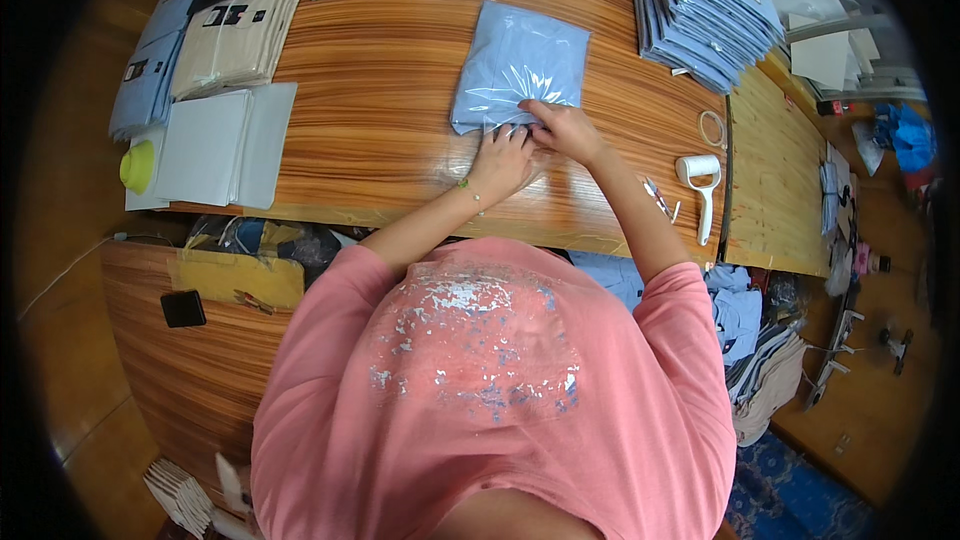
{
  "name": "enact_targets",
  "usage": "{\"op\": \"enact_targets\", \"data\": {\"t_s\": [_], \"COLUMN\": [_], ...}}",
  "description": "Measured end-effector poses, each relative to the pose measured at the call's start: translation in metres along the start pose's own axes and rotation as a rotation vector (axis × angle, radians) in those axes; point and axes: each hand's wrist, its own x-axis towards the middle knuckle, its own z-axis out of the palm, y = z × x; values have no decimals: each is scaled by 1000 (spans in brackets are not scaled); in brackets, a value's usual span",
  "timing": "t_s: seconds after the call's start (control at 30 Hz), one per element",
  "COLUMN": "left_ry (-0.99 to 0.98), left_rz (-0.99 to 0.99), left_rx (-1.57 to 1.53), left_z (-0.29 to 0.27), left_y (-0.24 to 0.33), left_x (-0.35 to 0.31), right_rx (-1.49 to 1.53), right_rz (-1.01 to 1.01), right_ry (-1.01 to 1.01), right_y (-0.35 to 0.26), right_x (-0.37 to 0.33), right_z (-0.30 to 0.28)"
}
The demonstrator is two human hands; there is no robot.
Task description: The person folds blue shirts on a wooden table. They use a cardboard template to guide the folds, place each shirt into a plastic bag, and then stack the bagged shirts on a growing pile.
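This looks like a garment-packing workshop. A wide, brown wood-grained surface (370, 70) serves as the packing place, with a folded light-blue garment in a shiny clear plastic bag (520, 60) lying on it. Neat piles stand at its far corners — a tall stack of light-blue bagged garments (705, 15) on the right, a stack of folded beige garments (235, 45) on the left. Flat white rectangular sheets (205, 145) and a white-handled lint roller (698, 172) lie within reach — and more folded blue clothing (735, 320) is heaped below the right side.
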Motion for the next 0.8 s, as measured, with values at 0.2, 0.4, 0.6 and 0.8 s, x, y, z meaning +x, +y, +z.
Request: {"op": "enact_targets", "data": {"t_s": [0.2, 0.4, 0.6, 0.8], "left_ry": [46, 141, 105, 45], "left_rz": [-65, -24, -182, -175], "left_rx": [0, 46, 59, 103], "left_z": [2, 27, 18, 10], "left_y": [8, 0, -1, -2], "left_x": [-9, -26, -35, -34], "right_rx": [71, 14, 151, 103], "right_rz": [39, -52, 28, 69], "right_ry": [57, 208, 254, 241], "right_y": [-6, -8, -6, -10], "right_x": [-4, -8, -11, -10], "right_z": [-3, 15, 18, 25]}}
